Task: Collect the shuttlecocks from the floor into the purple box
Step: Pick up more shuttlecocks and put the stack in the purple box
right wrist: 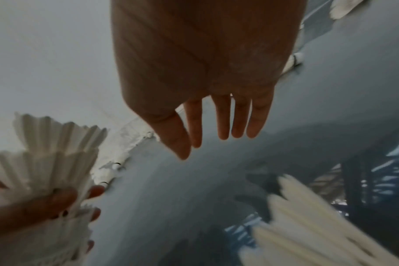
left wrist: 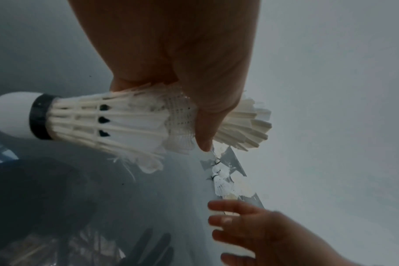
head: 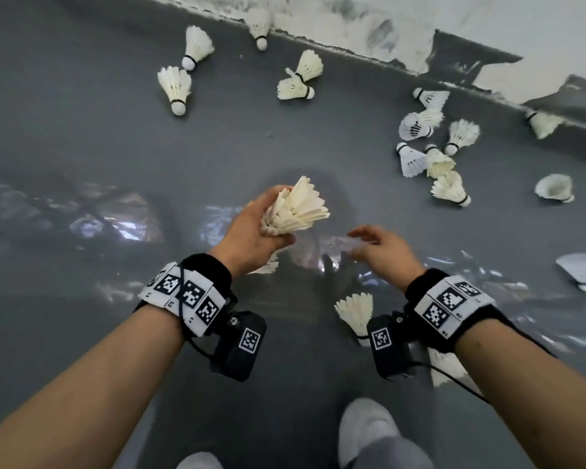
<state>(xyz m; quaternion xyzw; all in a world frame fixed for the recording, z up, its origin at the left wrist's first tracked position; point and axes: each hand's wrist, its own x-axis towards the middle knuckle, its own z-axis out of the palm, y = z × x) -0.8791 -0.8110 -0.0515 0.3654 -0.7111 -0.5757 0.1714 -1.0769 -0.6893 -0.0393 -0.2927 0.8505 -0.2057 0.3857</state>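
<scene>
While the left hand (head: 251,228) grips a nested stack of shuttlecocks (head: 296,209), fingers curled round the feathers, the right hand (head: 383,252) hovers beside it with straight fingers (right wrist: 223,117), holding nothing. More shuttlecocks lie loose on the grey floor (head: 82,130): a cluster (head: 430,154) near the scuffed wall base (head: 454,55), one (head: 356,313) beside the right wrist. No purple box appears in view.

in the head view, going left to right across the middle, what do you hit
Left hand gripping a bunch of shuttlecocks → empty right hand with fingers relaxed → shuttlecock lying on the floor with its open skirt facing the camera, near the right edge.
</scene>
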